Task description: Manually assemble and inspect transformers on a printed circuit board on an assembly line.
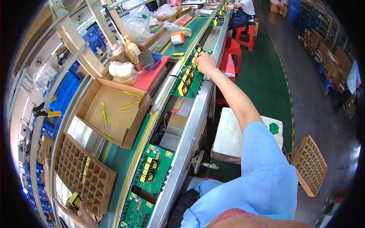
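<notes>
My right arm reaches far up the conveyor line, and my right hand (205, 63) is closed at a yellow block-shaped transformer (194, 63) on a green circuit board. Several more yellow and black transformers (186, 81) stand on the nearer green board (195, 91). At the lower left, my left hand (81, 218) holds a yellow and black transformer (74, 200) with thin pins, beside a cardboard divider box (97, 182). A few yellow parts sit in one row of that box. Closer to me on the line lies another board with yellow transformers (148, 170).
A cardboard tray (125, 131) with yellow-green wires stands left of the line. Behind it are a beige bottle (131, 51), a blue bin (155, 60) and an orange-white roll (177, 38). A white block (228, 131) and red stools (232, 47) stand right; a person sits farther up.
</notes>
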Tool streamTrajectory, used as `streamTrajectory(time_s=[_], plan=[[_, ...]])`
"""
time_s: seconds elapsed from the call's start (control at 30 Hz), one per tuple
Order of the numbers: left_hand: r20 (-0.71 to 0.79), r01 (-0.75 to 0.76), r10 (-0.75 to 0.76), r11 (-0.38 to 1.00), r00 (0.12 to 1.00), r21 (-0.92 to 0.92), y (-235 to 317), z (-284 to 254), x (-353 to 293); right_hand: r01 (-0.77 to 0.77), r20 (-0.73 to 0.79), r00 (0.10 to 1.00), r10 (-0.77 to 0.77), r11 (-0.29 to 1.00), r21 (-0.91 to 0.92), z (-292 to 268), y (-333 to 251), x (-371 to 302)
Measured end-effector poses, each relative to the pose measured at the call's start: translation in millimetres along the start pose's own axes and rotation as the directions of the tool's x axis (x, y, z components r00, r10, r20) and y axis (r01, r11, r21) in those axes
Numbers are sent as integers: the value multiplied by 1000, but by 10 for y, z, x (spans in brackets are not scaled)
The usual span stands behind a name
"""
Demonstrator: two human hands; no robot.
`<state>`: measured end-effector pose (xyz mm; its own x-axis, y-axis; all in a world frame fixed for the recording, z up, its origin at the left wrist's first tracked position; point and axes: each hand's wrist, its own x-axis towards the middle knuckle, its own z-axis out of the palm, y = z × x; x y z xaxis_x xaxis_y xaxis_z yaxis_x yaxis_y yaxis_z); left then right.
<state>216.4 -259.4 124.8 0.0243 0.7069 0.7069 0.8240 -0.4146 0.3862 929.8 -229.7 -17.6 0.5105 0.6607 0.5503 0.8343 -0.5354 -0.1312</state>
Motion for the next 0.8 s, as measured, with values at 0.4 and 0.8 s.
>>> streamTrajectory(time_s=[0.4,0.8], plan=[[-9,86,-87,996,996,-14,-118,-10,-82,15,31,999,-14,999,-42,-45,-3,-26],[-8,96,-96,992,995,-78,12,-43,-108,43,-71,996,-46,998,-35,-35,113,-50]])
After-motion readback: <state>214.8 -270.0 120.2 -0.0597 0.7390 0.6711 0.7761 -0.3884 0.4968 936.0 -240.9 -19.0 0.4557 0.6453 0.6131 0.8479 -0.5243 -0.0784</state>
